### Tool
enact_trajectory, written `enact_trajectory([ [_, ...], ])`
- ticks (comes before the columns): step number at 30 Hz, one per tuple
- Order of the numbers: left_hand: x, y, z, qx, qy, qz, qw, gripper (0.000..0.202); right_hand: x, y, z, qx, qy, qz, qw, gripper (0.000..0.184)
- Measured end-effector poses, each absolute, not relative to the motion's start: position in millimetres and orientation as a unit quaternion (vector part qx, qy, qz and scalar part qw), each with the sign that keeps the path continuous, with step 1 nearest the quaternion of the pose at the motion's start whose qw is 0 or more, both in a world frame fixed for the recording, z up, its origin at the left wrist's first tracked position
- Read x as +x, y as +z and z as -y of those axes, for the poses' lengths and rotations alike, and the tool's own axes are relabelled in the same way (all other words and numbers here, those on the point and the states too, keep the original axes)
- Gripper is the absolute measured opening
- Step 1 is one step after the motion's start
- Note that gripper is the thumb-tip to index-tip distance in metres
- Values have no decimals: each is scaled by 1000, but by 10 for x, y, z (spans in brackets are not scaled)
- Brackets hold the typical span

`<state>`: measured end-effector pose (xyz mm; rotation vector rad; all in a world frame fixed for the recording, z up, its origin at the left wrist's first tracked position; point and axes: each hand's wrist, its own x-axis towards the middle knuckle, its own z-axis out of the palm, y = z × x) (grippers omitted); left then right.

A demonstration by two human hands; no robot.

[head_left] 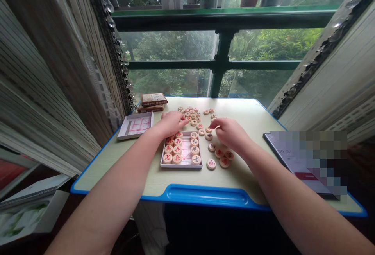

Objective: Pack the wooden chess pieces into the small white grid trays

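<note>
Round wooden xiangqi pieces with red and black characters lie on the table. A shallow white box (181, 166) holds a column of black pieces (195, 151) on its right and two columns of red pieces (177, 149) on its left. My left hand (172, 123) is over the box's far left corner, fingers stretched towards the loose pile (193, 116); its palm side is hidden. To the right of the box, my right hand (228, 130) is curled, its index fingertip at a loose piece (209, 129). Its thumb is hidden, and I cannot tell what it grips.
The box's lid (136, 126), printed with a red grid, lies at the left. Behind it are stacked brown boxes (152, 100). More pieces (224, 162) lie near my right wrist. A tablet (288, 163) rests on the right. The table has a blue rim (208, 194); windows stand behind.
</note>
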<state>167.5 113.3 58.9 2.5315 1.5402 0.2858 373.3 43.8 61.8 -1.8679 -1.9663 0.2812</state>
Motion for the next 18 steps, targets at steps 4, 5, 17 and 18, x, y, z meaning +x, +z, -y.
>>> enact_trajectory([
  [4,1668,713,-1017,857,127,-483,126,34,3720,609,-436,-657,101,717,211,30],
  [5,1665,750,-981,863,131,-468,139,34,3718,607,-437,-655,102,718,213,30],
  [17,1630,831,-853,902,69,-419,80,37,3651,675,-361,-647,95,723,225,25],
  [18,1634,825,-855,903,66,-416,79,37,3651,677,-360,-648,96,721,226,26],
])
